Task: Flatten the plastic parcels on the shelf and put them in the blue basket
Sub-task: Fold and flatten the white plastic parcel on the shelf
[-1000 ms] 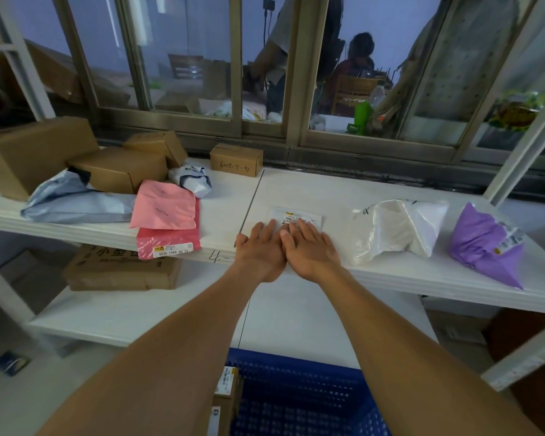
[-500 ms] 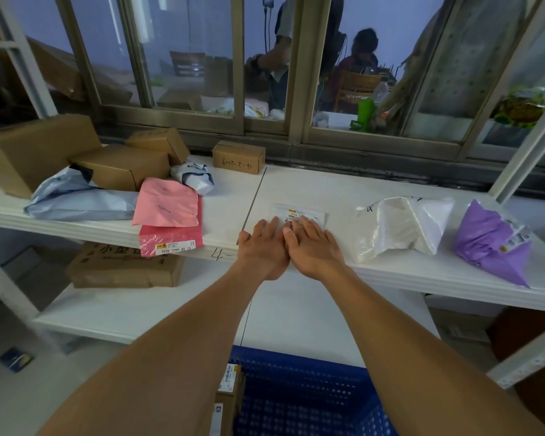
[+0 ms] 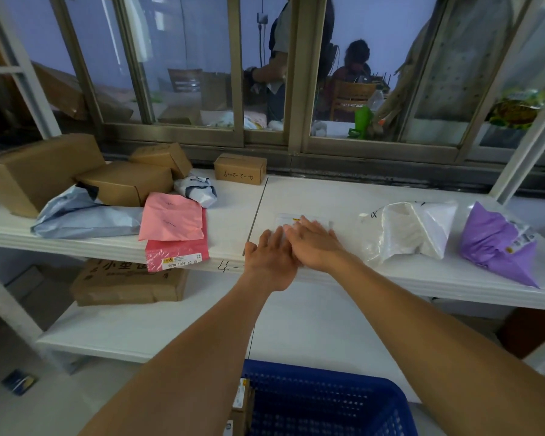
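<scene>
A small flat white plastic parcel (image 3: 309, 219) lies on the white shelf (image 3: 343, 196), mostly covered by my hands. My left hand (image 3: 269, 261) and my right hand (image 3: 315, 243) press on it palms down with fingers spread, the right overlapping the left. A puffed white parcel (image 3: 406, 231) and a bulging purple parcel (image 3: 497, 243) sit to the right. Pink parcels (image 3: 173, 225), a grey-blue parcel (image 3: 82, 215) and a small crumpled grey parcel (image 3: 197, 190) lie to the left. The blue basket (image 3: 321, 401) stands below, near me.
Several cardboard boxes (image 3: 44, 171) stand at the shelf's back left, and a small box (image 3: 240, 169) by the window frame. Another box (image 3: 126, 283) lies on the lower shelf. A boxed item (image 3: 241, 404) sits at the basket's left edge. People are behind the window glass.
My right hand has slid forward and left over the flat parcel and now overlaps my left hand. The left hand has stayed near the shelf's front edge.
</scene>
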The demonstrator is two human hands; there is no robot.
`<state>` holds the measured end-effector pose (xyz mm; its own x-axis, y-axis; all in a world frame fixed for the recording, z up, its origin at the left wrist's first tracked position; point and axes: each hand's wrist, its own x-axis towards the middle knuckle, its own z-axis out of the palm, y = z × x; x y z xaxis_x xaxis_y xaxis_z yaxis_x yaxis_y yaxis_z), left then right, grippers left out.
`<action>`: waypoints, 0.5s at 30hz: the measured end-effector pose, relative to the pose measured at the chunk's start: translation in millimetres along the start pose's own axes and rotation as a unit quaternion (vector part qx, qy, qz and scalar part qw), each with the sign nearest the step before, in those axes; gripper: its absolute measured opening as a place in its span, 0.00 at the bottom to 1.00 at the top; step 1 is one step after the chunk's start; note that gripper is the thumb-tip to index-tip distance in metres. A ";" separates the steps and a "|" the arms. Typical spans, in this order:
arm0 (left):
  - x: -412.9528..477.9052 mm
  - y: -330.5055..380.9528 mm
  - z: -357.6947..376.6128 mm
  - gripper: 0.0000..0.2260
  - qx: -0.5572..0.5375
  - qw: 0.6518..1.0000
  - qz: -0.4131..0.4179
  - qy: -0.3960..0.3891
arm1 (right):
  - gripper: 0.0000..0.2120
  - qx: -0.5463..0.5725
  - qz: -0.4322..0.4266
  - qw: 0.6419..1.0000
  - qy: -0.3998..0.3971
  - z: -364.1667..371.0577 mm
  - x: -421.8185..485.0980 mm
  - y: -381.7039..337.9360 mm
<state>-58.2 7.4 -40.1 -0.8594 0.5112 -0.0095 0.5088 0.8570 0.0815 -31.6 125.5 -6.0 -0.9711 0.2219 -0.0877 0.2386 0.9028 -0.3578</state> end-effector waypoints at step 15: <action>-3.1 2.2 -5.3 0.30 0.008 1.000 -0.004 -0.002 | 0.40 0.023 0.015 0.998 -0.060 0.3 -1.6 -8.8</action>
<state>-54.7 7.4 -34.5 -0.8631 0.5048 -0.0144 0.5029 0.8618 0.0664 -32.1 117.0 -3.1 -0.9572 0.2012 -0.2081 0.2704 0.8781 -0.3948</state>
